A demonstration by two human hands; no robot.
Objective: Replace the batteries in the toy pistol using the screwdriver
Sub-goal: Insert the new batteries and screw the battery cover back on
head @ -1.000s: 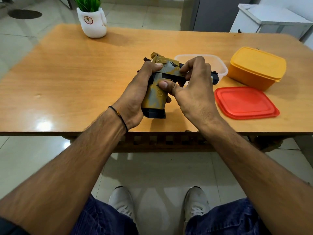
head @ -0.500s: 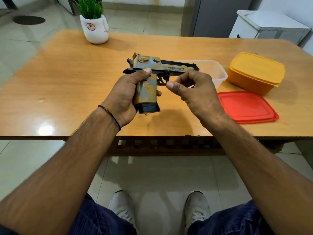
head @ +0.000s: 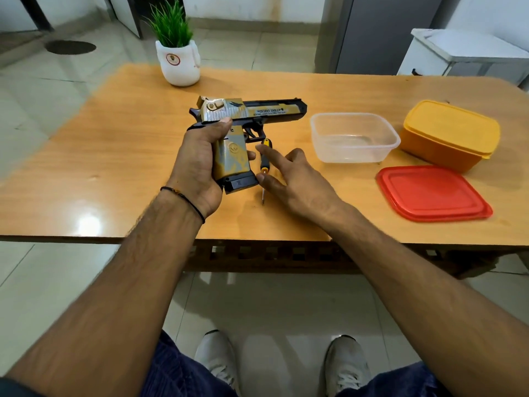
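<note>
Toy pistol [head: 246, 111]: held over the table's [head: 114, 156] middle, left hand [head: 197, 164] wrapped round its grip; right hand [head: 294, 179] spread over the lying screwdriver [head: 264, 159]; battery cover seemingly unopened, swap not begun.

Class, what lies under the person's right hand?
A screwdriver on the table: its black-yellow handle and shaft tip show; the thumb of the right hand covers the middle.

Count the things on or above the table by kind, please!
Boxes: 2, clear box, orange box
Loose lids: 1, red lid
Toys: 1, toy pistol
Tools: 1, screwdriver
Plants: 1, potted plant
Total: 6
</note>
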